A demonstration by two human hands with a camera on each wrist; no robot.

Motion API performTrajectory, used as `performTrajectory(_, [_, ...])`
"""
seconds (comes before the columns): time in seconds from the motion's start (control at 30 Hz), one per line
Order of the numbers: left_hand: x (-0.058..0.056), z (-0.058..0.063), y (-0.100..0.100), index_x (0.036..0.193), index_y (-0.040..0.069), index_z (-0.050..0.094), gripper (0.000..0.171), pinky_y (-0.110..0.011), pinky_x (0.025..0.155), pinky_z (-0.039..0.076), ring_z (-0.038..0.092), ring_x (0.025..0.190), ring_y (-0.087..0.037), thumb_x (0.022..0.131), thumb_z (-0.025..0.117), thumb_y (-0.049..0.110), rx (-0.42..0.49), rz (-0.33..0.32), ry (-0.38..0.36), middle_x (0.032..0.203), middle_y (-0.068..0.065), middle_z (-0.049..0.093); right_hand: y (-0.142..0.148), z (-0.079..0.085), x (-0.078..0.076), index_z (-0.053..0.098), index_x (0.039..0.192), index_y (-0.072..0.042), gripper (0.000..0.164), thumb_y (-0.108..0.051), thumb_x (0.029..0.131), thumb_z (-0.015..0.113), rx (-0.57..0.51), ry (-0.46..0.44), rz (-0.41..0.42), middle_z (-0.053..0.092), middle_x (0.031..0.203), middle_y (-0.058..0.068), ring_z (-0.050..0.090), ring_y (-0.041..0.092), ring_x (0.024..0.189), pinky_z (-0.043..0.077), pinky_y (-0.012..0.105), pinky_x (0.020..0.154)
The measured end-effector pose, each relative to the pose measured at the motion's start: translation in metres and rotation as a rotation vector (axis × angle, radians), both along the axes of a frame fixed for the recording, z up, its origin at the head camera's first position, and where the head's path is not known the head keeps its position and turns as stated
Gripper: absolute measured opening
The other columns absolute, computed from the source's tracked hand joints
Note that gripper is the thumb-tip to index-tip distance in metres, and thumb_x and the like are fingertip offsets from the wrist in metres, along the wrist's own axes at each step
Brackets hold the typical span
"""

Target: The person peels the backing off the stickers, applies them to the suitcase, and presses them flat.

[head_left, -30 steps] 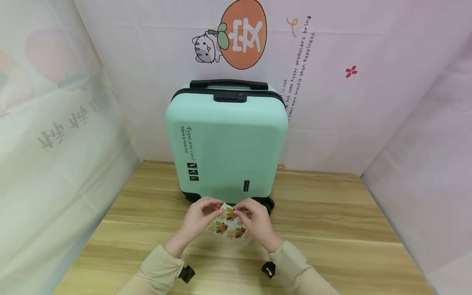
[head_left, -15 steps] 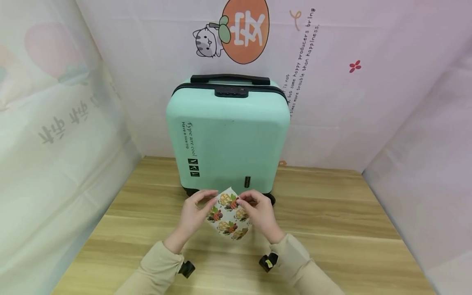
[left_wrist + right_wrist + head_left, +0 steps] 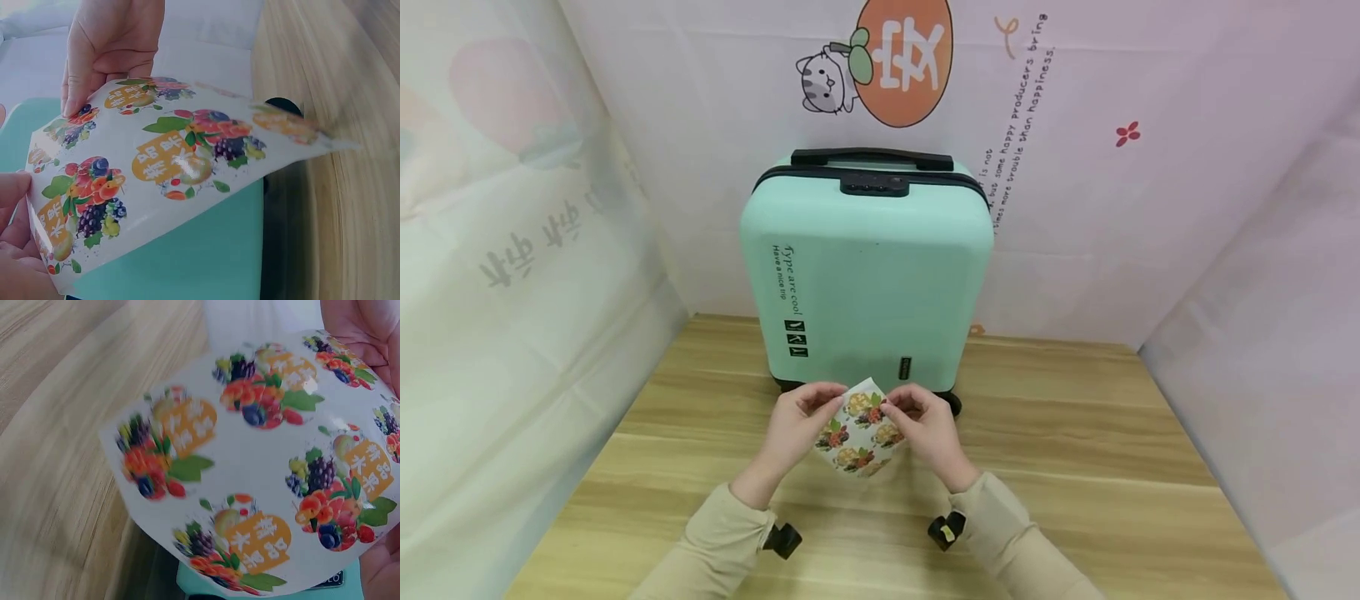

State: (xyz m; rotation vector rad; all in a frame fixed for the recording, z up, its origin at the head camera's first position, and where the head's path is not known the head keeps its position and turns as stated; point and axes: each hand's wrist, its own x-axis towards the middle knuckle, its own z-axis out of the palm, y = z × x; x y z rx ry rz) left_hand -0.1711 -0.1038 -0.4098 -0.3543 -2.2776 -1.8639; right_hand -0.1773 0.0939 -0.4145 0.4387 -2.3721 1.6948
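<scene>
Showing a fruit-printed sheet [image 3: 861, 427] lifted higher and more fully in view than a second ago. Pinched between thumb and fingers of the left hand [image 3: 795, 423] and likewise of the right hand [image 3: 932, 424], on either side of one corner. Held above the table [image 3: 1075, 458], roughly midway between its left and right edges, in front of the suitcase [image 3: 865, 275] near the far edge. Pointing with that corner toward the suitcase, bowed; impossible to make out a long axis.

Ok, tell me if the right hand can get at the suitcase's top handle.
Probably yes: nothing visible covers the black handle atop the suitcase. But the right hand pinches the fruit-print sheet, so it would likely have to let go first.
</scene>
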Motion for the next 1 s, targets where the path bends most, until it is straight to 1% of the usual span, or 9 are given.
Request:
performTrajectory(0.07, [0.0,0.0,0.0,0.101,-0.003,0.069,0.015,-0.018,0.067,0.051,0.06,0.073,-0.002,0.088,0.063,0.002,-0.014,0.007,0.004,0.092,-0.018,0.069,0.0,-0.001,0.001,0.068,0.092,-0.006,0.008,-0.009,0.085,0.07,0.014,0.05,0.005,0.066,0.083,0.007,0.059,0.008,0.071,0.053,0.022,0.063])
performTrajectory(0.13, [0.0,0.0,0.001,0.1,-0.003,0.07,0.015,-0.018,0.065,0.051,0.06,0.071,-0.002,0.087,0.064,0.002,-0.014,0.01,0.014,0.091,-0.019,0.069,0.001,-0.001,0.0,0.067,0.096,-0.004,0.013,-0.007,0.083,0.071,0.037,0.148,0.013,0.064,0.087,0.007,0.06,0.01,0.073,0.054,0.023,0.065])
performTrajectory(0.33, [0.001,0.004,0.001,0.1,-0.005,0.07,0.016,-0.019,0.065,0.051,0.06,0.071,-0.003,0.087,0.065,0.003,0.005,-0.024,0.0,0.091,-0.021,0.069,0.003,0.005,-0.006,0.069,0.096,-0.004,0.026,-0.003,0.073,0.079,0.219,0.668,0.034,0.062,0.097,0.01,0.058,0.019,0.082,0.051,0.026,0.07])
performTrajectory(0.4, [0.002,0.005,0.001,0.101,-0.005,0.069,0.017,-0.019,0.067,0.051,0.061,0.072,-0.004,0.087,0.065,0.005,0.011,-0.049,-0.023,0.093,-0.021,0.069,0.004,0.008,-0.008,0.07,0.094,-0.005,0.024,-0.008,0.073,0.08,0.274,0.796,0.052,0.062,0.096,0.009,0.056,0.02,0.084,0.048,0.027,0.071])
performTrajectory(0.5, [0.003,0.007,0.0,0.102,-0.005,0.069,0.02,-0.02,0.068,0.051,0.061,0.074,-0.004,0.089,0.065,0.008,0.013,-0.079,-0.044,0.095,-0.022,0.069,0.005,0.01,-0.011,0.071,0.093,-0.006,0.02,-0.02,0.08,0.075,0.344,0.928,0.064,0.062,0.097,0.009,0.055,0.022,0.088,0.048,0.031,0.076])
performTrajectory(0.6, [0.005,0.009,-0.001,0.103,-0.006,0.068,0.02,-0.021,0.068,0.051,0.062,0.075,-0.004,0.09,0.064,0.009,0.009,-0.112,-0.042,0.096,-0.022,0.069,0.004,0.011,-0.013,0.071,0.093,-0.008,0.024,-0.031,0.088,0.066,0.398,1.026,0.045,0.062,0.1,0.01,0.055,0.023,0.091,0.047,0.035,0.082])
performTrajectory(0.7, [0.005,0.01,-0.002,0.103,-0.005,0.068,0.02,-0.021,0.068,0.052,0.062,0.076,-0.007,0.091,0.062,0.009,-0.002,-0.146,-0.034,0.096,-0.022,0.068,0.002,0.012,-0.014,0.072,0.092,-0.009,0.027,-0.034,0.092,0.06,0.432,1.108,0.023,0.061,0.101,0.01,0.054,0.024,0.092,0.045,0.037,0.083])
performTrajectory(0.87, [0.005,0.011,-0.004,0.103,-0.005,0.068,0.02,-0.022,0.069,0.052,0.063,0.079,-0.011,0.091,0.061,0.01,-0.013,-0.19,-0.04,0.098,-0.023,0.068,-0.001,0.012,-0.016,0.073,0.088,-0.009,0.023,-0.03,0.091,0.063,0.428,1.209,0.054,0.063,0.096,0.006,0.055,0.021,0.086,0.045,0.036,0.079])
performTrajectory(1.0, [0.005,0.011,-0.003,0.104,-0.005,0.068,0.021,-0.022,0.07,0.052,0.062,0.079,-0.005,0.092,0.061,0.01,-0.008,-0.201,-0.06,0.1,-0.023,0.068,-0.003,0.009,-0.018,0.073,0.089,-0.009,0.02,-0.028,0.09,0.064,0.41,1.227,0.076,0.064,0.093,0.005,0.056,0.021,0.085,0.045,0.035,0.078])
